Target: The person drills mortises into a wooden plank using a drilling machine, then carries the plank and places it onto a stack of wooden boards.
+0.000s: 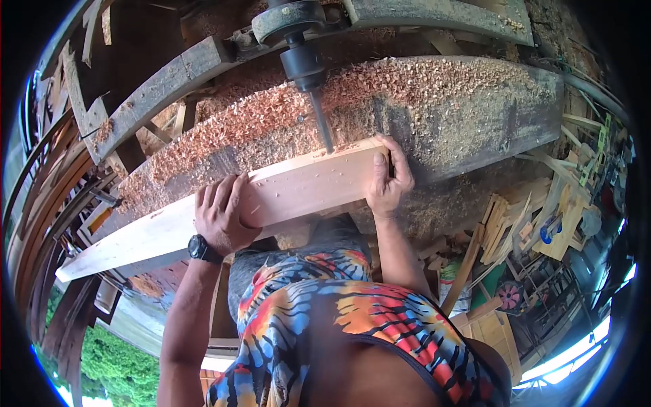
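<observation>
Surroundings, left and right.
Near left: green foliage (119,366), dark strips (72,319). Right: pale wood slats (503,227); nearer, a pink, round object (510,296).

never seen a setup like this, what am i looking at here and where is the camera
There's one picture, taken from a camera on the worker's head, looking forward and down; that is why the shirt fills the bottom and everything bends.

No machine hands here, just the person's own bare ones. The left hand, with a watch on its wrist, holds a long pale board partway along; the right hand grips its end.

The dark machine part above holds a drill bit, its tip at the board's upper edge. I can't tell how deep it sits. Behind lies a grey table, mostly covered in wood chips.
</observation>
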Demonstrator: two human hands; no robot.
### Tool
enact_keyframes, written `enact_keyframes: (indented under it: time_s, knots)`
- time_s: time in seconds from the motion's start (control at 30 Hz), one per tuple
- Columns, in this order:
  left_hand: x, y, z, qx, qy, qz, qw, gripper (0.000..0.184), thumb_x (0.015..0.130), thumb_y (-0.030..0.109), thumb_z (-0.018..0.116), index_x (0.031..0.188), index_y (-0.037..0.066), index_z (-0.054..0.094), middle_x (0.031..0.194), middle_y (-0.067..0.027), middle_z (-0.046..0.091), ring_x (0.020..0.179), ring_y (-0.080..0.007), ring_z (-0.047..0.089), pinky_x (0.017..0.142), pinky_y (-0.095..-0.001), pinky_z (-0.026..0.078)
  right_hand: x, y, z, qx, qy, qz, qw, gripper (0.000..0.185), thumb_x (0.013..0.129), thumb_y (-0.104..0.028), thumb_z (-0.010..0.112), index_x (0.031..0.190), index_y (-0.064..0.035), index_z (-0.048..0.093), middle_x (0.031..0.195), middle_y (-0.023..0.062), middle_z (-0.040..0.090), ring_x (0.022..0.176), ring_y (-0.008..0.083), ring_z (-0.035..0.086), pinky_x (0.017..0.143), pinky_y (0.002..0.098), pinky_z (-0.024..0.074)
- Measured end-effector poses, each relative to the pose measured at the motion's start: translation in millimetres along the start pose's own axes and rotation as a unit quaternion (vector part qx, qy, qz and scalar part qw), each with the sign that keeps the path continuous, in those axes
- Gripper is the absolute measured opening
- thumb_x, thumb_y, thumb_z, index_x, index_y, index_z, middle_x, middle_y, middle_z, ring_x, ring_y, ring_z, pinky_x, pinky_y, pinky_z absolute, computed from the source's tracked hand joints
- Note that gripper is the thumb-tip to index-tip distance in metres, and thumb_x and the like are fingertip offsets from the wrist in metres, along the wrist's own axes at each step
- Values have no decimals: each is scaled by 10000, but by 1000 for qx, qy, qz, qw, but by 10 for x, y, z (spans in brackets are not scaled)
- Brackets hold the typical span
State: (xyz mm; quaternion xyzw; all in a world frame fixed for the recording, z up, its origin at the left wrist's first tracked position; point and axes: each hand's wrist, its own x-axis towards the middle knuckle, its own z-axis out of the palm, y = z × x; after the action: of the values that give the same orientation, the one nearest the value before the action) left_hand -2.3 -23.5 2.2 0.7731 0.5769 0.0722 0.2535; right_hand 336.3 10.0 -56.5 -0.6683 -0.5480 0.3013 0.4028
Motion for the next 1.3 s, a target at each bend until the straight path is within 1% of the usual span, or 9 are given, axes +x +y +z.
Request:
enact_keyframes:
  time_s: [0.13,0.23,0.37,0.47,0.67,0.77,0.97,1.07,1.3]
  knots:
    - [79,-53,-53,10,6,-3,1000,991,549,236,906,1467,56,583,1325,-165,680,1180,-375,659,1037,-526,465,162,-74,75,-8,-11,-21,1000,302,1089,-166,643,1322,18,696,1265,162,774,1180,270,741,1034,387,569]
    - [135,-97,-63,13,14,-1,1000,990,560,245,904,1479,69,581,1325,-158,677,1181,-368,655,1033,-519,468,261,-82,126,-28,-7,-26,999,297,1087,-179,650,1321,-5,709,1247,149,785,1155,270,753,1014,389,584]
    - [315,-191,-138,26,19,-11,999,1022,576,287,925,1510,82,566,1325,-143,672,1188,-352,638,1030,-504,469,697,-66,303,-86,-12,-87,992,268,1091,-205,653,1297,-56,737,1205,130,804,1096,263,774,948,390,617]
    - [360,-200,-147,40,26,-11,999,1041,568,296,931,1510,63,555,1337,-146,667,1180,-353,637,1034,-506,463,661,-96,339,-28,-10,-36,999,271,1101,-224,636,1293,-63,740,1212,137,802,1104,262,774,935,386,621]
    - [80,-96,-27,37,18,13,999,1036,555,292,951,1483,40,564,1344,-183,670,1184,-392,652,1033,-527,471,232,-38,124,-38,-7,-33,999,283,1103,-207,636,1322,-46,714,1236,142,792,1156,271,760,972,381,598]
    - [-7,-15,2,15,8,10,1000,995,556,275,913,1467,41,587,1320,-172,679,1174,-381,654,1015,-521,473,9,-21,33,-34,-2,-17,999,270,1098,-168,636,1309,-14,705,1250,148,782,1165,262,751,997,383,585]
    - [25,-53,-49,17,8,5,1000,1014,555,275,920,1482,50,577,1320,-171,675,1172,-378,653,1016,-519,470,78,2,102,-27,10,-21,999,261,1091,-169,651,1298,-25,720,1237,130,790,1145,251,755,984,362,590]
    - [140,-158,-83,27,16,6,999,1053,546,279,940,1500,51,559,1325,-175,673,1181,-381,652,1016,-520,471,329,-23,251,-20,29,-53,998,282,1037,-200,719,1265,-36,737,1140,139,802,1064,313,772,928,405,597]
    - [319,-148,-191,44,13,-10,999,1044,561,271,950,1498,39,552,1300,-178,672,1152,-384,653,1016,-522,478,636,-200,386,7,17,-32,999,242,1053,-241,714,1218,-72,765,1087,149,804,1007,327,781,875,416,601]
